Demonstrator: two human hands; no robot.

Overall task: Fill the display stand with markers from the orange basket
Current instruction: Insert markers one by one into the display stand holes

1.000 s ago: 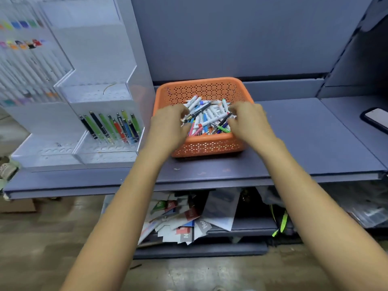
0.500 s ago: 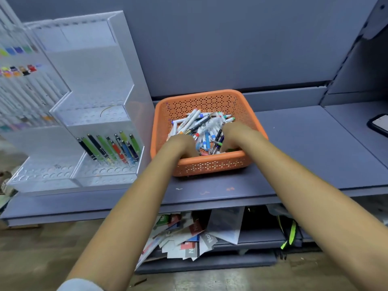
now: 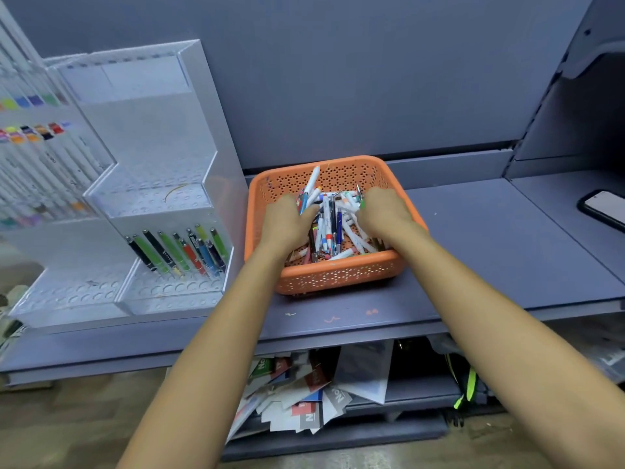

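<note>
nearest, two bare forearms reach forward from the bottom edge. below them, loose papers lie heaped on a low shelf. above that, the grey shelf carries the orange basket, which sits near its front edge, just right of the display stand. both hands are down inside the basket, in the pile of markers. the left hand has its fingers curled round a small bunch of markers, whose ends stick up beyond it toward the basket's back wall. the right hand lies knuckles up on the right side of the pile. its fingers are tucked under it, and i cannot tell whether they pinch anything. the clear stand has a row of pens leaning in its lower right tier, with rows of round holes in front of them. far right, a phone lies on the shelf.
</note>
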